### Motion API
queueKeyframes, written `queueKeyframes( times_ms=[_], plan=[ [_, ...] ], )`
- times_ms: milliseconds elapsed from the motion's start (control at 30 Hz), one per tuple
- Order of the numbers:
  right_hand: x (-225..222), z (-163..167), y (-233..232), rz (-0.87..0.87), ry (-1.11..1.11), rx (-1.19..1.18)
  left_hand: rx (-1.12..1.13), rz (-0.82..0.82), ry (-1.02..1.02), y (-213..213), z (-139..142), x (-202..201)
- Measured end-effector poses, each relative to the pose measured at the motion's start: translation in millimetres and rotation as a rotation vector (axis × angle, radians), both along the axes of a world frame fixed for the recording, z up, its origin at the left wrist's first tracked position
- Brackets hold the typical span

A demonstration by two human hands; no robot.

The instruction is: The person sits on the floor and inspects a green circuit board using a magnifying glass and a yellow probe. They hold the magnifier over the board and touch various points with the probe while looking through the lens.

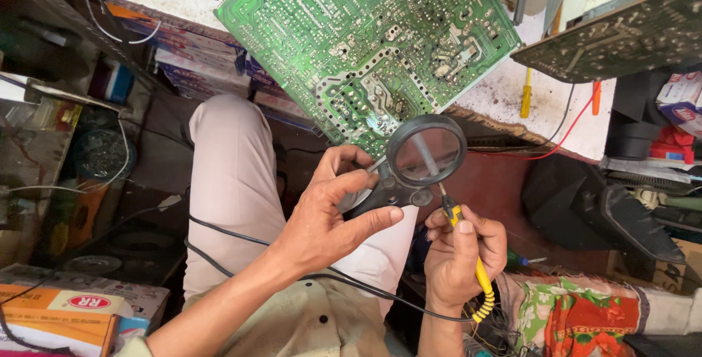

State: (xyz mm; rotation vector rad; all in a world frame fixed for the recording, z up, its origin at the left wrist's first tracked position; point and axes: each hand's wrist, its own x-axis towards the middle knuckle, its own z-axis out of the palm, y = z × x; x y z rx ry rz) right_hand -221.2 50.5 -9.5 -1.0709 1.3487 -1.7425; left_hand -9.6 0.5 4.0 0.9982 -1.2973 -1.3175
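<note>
I have my left hand (329, 218) closed around the black handle of a magnifying glass (425, 154), fingers wrapped over the top and the thumb pressed along the underside, so that grip is clamped tight on the handle. The lens stands just beyond the fingertips, tilted over the lower edge of the green circuit board (373, 43), which leans on the edge of the tabletop (504, 97) with its solder side facing me.

My right hand (461, 251) is closed on a yellow-handled soldering iron (468, 251), held like a pen. Its shaft runs up and away from this grip, and the tip appears through the lens, close to the board's lower edge; I cannot tell whether it touches a joint. The coiled strain relief and black cable (241, 238) trail back below the wrist and across my lap.

As I judge it, I am at the inspecting step, lens and tip both lined up on one spot near the board's bottom edge. The next move calls for a steady lens hand and a small, fine advance of the tip from the right-hand grip, keeping it inside the magnified field and clear of neighbouring pads.

A second, darker circuit board (621, 35) lies well off to the far side of the right-hand grip, with a red wire (567, 134) beneath it.
</note>
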Motion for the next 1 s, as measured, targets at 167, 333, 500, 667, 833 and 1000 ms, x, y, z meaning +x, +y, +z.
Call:
queueKeyframes(
  times_ms=[167, 333, 500, 667, 833, 1000],
  plan=[
    [0.0, -0.6, 0.1, 0.006, 0.002, -0.01, 0.005, 0.0, 0.001, -0.3, 0.6, -0.5],
    [-0.2, -1.3, 0.8, -0.004, 0.001, -0.011, 0.006, -0.003, -0.01, -0.1, 1.6, 0.5],
    [-1.6, -1.1, 0.3, -0.018, -0.025, -0.008, -0.001, 0.006, -0.007, -0.4, 1.7, -0.3],
    [1.0, -0.8, 0.7, -0.014, 0.002, 0.007, -0.004, 0.005, -0.02, -0.2, 1.3, 0.1],
    [0.3, -0.6, -0.7, -0.002, -0.017, -0.005, -0.004, 0.005, -0.012, -0.8, 0.8, -0.3],
    [-1.2, -0.7, -0.9, 0.012, -0.025, -0.007, 0.001, 0.005, -0.002, -0.1, 0.7, -0.2]
  ],
)
